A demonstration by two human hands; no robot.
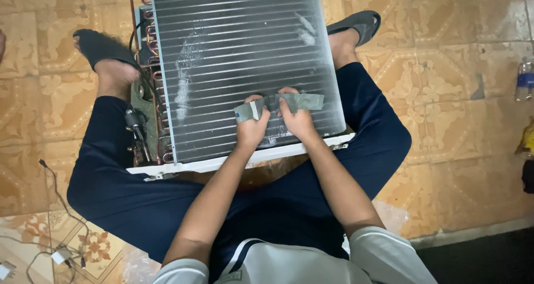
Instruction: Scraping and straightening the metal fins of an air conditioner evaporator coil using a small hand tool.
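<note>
- Patterned tan floor tiles (pixel 456 95), glossy and worn, fill the head view; a dark strip runs along the lower right edge.
- At centre top lies a finned metal coil panel (pixel 239 56), its thin silvery ribs dusted with pale patches, with copper tube bends (pixel 158 89) along its left edge and a white frame (pixel 222 163) below.
- Left hand (pixel 251 127) and right hand (pixel 297 120) both pinch a crumpled grey strip of tape (pixel 278 103) (dull, wrinkled, partly folded) against the lower middle of the fins.
- Dark blue trousers (pixel 111 189) flank the panel; grey sandals (pixel 100 46) sit at upper left and upper right.
- White cable (pixel 61 250) trails at lower left; a plastic bottle (pixel 524 79) stands at the right edge.
</note>
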